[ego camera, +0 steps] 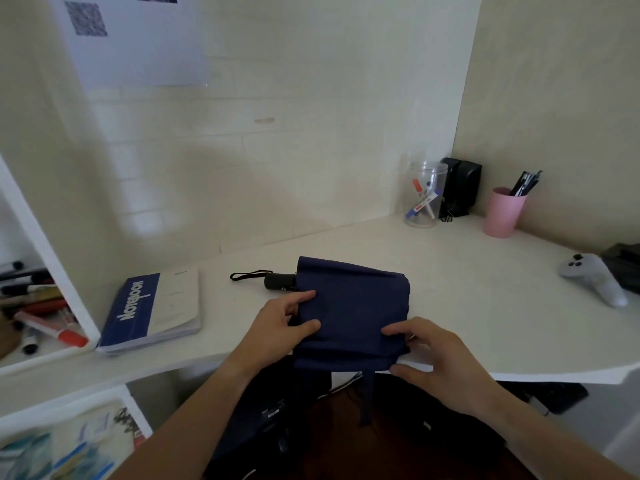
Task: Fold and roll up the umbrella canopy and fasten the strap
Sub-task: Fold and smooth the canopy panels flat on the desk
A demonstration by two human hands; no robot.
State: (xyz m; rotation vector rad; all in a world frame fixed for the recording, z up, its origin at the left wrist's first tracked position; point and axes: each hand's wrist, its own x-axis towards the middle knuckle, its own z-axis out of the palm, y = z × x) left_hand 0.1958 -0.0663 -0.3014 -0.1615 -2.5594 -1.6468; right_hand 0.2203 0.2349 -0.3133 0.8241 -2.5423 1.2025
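A collapsed umbrella lies on the white desk (pixel 467 278), its navy canopy (pixel 349 306) spread flat and reaching the front edge. The black handle (pixel 278 281) sticks out to the left with a thin black wrist loop (pixel 249 274) beyond it. A narrow navy strap (pixel 367 396) hangs down from the canopy's front edge, unfastened. My left hand (pixel 280 323) pinches the canopy's left edge between thumb and fingers. My right hand (pixel 433 355) grips the canopy's front right corner, thumb under the desk edge side.
A blue notebook (pixel 152 310) lies left of the umbrella. At the back right stand a clear jar of markers (pixel 424 195), black speakers (pixel 462 185) and a pink pen cup (pixel 504 211). A grey game controller (pixel 594 278) rests far right. Shelves with markers (pixel 41 317) flank the left.
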